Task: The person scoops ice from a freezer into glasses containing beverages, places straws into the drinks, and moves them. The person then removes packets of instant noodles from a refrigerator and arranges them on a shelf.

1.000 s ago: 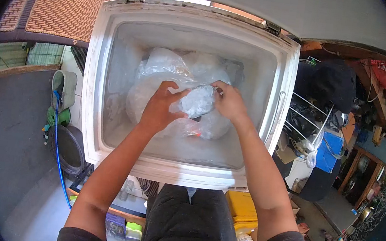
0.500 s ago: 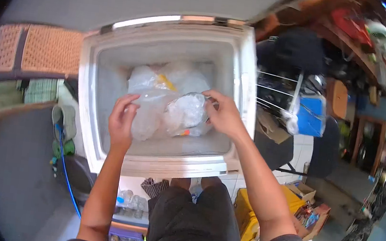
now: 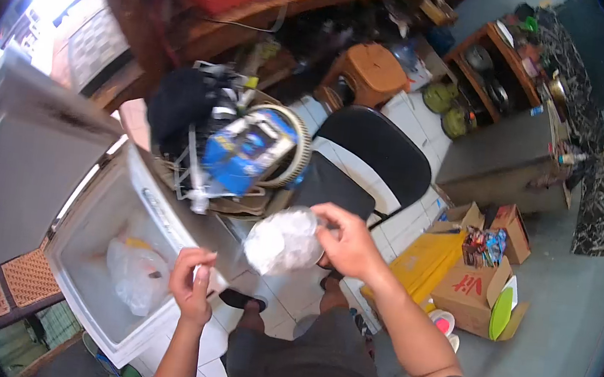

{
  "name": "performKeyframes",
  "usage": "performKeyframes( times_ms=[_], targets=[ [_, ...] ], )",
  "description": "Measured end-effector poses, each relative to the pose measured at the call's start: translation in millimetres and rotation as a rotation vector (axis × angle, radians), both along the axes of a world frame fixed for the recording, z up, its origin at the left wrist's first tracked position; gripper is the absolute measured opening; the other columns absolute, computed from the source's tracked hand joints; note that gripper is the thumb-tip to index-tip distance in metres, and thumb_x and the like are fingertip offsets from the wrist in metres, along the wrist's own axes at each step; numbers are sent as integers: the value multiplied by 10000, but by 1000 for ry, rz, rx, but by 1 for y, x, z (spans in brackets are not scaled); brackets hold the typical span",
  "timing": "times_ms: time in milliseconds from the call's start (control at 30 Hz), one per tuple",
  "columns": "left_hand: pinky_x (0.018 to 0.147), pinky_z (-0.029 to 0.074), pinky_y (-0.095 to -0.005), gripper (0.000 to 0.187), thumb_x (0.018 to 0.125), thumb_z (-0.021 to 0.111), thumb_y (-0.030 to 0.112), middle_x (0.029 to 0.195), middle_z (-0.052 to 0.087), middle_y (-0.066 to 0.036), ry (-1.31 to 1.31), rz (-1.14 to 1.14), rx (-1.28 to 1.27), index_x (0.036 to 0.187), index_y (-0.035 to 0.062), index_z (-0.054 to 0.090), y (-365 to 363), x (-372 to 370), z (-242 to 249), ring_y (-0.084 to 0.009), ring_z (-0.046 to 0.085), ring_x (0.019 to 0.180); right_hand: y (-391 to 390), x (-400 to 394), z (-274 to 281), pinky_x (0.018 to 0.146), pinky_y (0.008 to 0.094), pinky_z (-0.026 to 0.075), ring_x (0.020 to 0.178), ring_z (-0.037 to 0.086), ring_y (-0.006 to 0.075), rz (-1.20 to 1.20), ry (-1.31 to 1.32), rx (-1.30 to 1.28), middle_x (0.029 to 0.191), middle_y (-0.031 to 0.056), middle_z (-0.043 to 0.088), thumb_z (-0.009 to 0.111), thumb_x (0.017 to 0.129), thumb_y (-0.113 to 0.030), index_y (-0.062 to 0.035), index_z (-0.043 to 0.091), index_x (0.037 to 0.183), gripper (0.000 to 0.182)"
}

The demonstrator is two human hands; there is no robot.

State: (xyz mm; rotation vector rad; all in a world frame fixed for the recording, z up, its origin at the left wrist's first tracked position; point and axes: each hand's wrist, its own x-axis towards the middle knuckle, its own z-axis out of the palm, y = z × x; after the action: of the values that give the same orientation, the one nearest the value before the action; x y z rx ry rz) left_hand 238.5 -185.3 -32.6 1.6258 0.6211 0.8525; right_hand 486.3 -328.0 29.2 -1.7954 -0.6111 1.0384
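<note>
My right hand (image 3: 346,244) grips a frosty, whitish bag of ice (image 3: 282,242) by its right side, holding it in the air outside the chest freezer (image 3: 110,241). My left hand (image 3: 191,282) is near the freezer's right rim, its fingers loosely curled and apart, with nothing visible in them. Inside the freezer, a translucent plastic bag (image 3: 135,281) with a yellow patch lies on the floor. The freezer's grey lid (image 3: 38,151) stands raised on the left.
A black folding chair (image 3: 373,156) stands ahead, beside a blue box (image 3: 250,149) and a white wire rack. To the right are a yellow sack or cover (image 3: 412,264) and a cardboard box (image 3: 468,297). An orange stool (image 3: 368,69) stands farther back.
The view has swung right, away from the freezer. My right hand has lifted the bag of ice out of it, and my left hand has come out to the rim.
</note>
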Motion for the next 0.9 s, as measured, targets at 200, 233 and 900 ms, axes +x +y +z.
performKeyframes(
  times_ms=[200,233,900],
  targets=[
    [805,441,-292,223,989,523,160,1009,558,-97,35,-193,-21,1022,-31,635,-82,173,7,-156,536,875,-133,152,-2,539,277,556,669,666,141,-240,26,43,956,91,623,539,927,-30,21,579,1205,286],
    [805,441,-292,223,989,523,160,1009,558,-97,43,-196,-23,1022,-31,635,-99,200,7,-156,536,875,-153,175,-3,539,277,556,669,666,141,-243,34,41,956,91,623,539,927,-30,21,579,1205,286],
    [783,435,-244,184,1006,540,141,1018,624,-35,104,-288,-230,1079,18,655,-199,561,-20,-98,561,877,-329,484,-27,529,320,595,653,680,231,-574,152,170,1050,162,586,512,922,-14,41,494,1256,339]
  ],
)
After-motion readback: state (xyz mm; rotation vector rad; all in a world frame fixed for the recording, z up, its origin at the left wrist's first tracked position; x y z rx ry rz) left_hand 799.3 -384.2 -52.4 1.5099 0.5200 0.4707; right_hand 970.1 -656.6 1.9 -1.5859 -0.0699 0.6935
